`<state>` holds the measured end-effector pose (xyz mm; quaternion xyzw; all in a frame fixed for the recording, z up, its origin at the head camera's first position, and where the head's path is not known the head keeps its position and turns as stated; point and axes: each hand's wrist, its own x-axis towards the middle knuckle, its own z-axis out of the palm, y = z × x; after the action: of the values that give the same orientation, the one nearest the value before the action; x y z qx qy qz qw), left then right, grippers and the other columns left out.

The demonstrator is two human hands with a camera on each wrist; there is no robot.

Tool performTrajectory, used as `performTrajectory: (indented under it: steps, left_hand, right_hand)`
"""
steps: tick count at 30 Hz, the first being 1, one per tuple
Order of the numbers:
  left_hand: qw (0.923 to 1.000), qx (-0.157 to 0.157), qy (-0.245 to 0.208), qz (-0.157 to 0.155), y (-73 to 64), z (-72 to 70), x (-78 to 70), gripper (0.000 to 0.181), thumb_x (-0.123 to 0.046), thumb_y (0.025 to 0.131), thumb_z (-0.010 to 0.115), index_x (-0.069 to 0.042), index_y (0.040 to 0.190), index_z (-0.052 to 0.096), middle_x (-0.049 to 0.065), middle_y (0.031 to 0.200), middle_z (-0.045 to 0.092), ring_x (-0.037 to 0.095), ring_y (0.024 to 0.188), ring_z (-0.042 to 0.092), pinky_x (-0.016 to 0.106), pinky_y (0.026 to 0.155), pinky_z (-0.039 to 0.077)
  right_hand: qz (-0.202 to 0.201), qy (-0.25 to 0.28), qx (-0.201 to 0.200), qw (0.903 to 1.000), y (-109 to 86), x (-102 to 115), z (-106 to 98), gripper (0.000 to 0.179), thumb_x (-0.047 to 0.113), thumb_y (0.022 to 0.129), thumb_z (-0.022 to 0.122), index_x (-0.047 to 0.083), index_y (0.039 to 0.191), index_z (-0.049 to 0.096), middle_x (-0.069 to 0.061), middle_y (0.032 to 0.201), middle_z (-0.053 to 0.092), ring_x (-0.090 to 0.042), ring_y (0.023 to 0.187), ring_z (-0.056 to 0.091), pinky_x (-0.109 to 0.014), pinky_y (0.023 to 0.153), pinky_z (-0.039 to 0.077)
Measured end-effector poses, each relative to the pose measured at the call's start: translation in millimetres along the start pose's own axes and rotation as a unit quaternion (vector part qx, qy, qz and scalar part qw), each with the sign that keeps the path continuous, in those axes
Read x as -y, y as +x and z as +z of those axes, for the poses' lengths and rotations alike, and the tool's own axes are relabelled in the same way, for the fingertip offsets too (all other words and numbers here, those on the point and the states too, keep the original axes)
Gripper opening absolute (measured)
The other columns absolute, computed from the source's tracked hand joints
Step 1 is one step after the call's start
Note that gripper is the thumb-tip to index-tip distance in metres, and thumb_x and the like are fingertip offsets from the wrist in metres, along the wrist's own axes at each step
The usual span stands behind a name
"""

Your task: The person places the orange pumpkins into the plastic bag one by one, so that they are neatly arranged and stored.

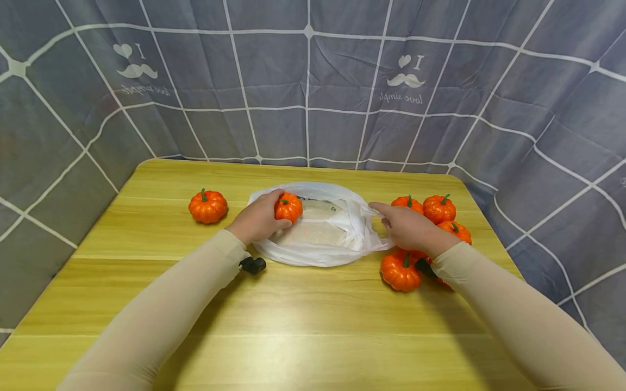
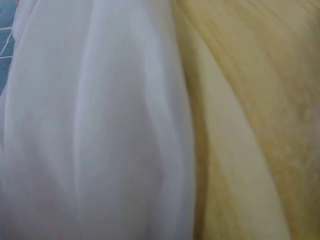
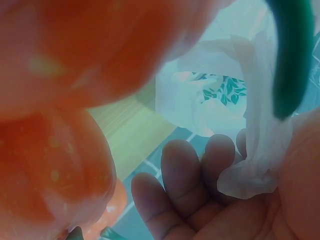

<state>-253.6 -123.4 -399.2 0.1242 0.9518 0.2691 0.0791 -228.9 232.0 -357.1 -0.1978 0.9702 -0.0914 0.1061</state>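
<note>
My left hand (image 1: 258, 218) grips a small orange pumpkin (image 1: 289, 208) with a green stem, at the left side of a white plastic bag's mouth. The bag (image 1: 313, 256) lies on the table with its mouth spread and some printing inside. At its right end my right hand (image 1: 412, 227) holds the bag by a handle; in the right wrist view the handle (image 3: 260, 110) runs down into the palm, the fingers (image 3: 180, 165) curled. The left wrist view shows only white bag plastic (image 2: 100, 120) and tabletop, with that hand out of sight.
Several more pumpkins (image 1: 401, 271) cluster around and under my right hand and wrist, some partly hidden. One lone pumpkin (image 1: 207, 206) sits left of the bag. Behind the wooden table (image 1: 293, 326) hangs a grey curtain (image 1: 274, 70) with white lines.
</note>
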Motion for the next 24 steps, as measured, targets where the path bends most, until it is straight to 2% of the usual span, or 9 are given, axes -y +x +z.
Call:
performTrajectory:
  steps: [8,16,24]
  left_hand:
    - [0.9999,0.003,0.004,-0.011,-0.1,1.7,0.9,0.088,-0.039,0.096,0.075,-0.011,0.165,0.029,0.021,0.157,0.049,0.039,0.139,0.053,0.057,0.118,0.042]
    - [0.9998,0.003,0.007,-0.016,0.7,2.4,2.2,0.088,-0.041,0.096,0.074,-0.010,0.165,0.029,0.021,0.159,0.047,0.039,0.140,0.052,0.056,0.118,0.042]
    - [0.9996,0.004,-0.002,-0.029,-1.7,2.5,0.7,0.088,-0.041,0.096,0.075,-0.012,0.165,0.030,0.019,0.159,0.048,0.038,0.138,0.053,0.057,0.118,0.042]
  right_hand:
    - [-0.003,-0.001,-0.003,1.0000,-0.3,-0.2,0.8,0.053,0.010,0.108,0.049,0.011,0.161,0.042,-0.024,0.130,0.071,-0.029,0.096,0.067,-0.046,0.086,0.056]
    - [-0.003,0.001,-0.001,1.0000,-0.6,-0.4,0.7,0.053,0.010,0.108,0.050,0.012,0.161,0.043,-0.023,0.131,0.071,-0.033,0.103,0.069,-0.050,0.092,0.057]
    - [-0.002,0.002,0.002,1.0000,-0.2,-0.7,0.5,0.053,0.011,0.108,0.050,0.012,0.161,0.043,-0.022,0.128,0.072,-0.030,0.098,0.068,-0.048,0.089,0.057]
